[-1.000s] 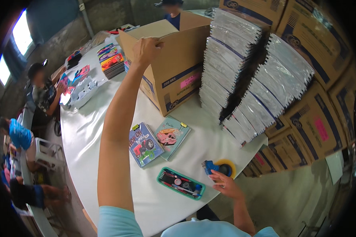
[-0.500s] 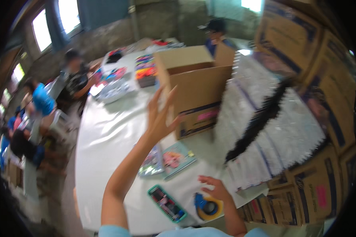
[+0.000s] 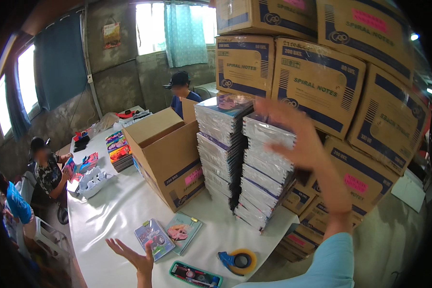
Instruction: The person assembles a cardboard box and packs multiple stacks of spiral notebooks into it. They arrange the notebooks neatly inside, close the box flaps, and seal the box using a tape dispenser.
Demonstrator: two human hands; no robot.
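Observation:
Two tall stacks of spiral notebooks in clear plastic stand side by side on the table, a left stack (image 3: pixel 218 149) and a right stack (image 3: pixel 261 187). Beside the upper part of the right stack, my right hand (image 3: pixel 295 134) is raised with its fingers apart, somewhat blurred; I cannot tell if it touches the notebooks. Low at the front, my left hand (image 3: pixel 133 255) holds nothing, palm up and fingers spread. Just past it lie a notebook with a car cover (image 3: pixel 154 238) and a teal-covered notebook (image 3: pixel 183 232). An open cardboard box (image 3: pixel 170 161) stands left of the stacks.
A blue tape dispenser with yellowish tape (image 3: pixel 237 261) and a teal-edged case (image 3: pixel 196 276) lie near the front edge. Sealed cartons (image 3: pixel 317 86) are piled high on the right. Colourful books (image 3: pixel 118 151) and a white basket (image 3: pixel 96 182) sit farther left. Other people are around the table.
The view has swung right. My right hand has risen from near the tape dispenser to the right stack; my left hand has dropped from beside the open box to the front.

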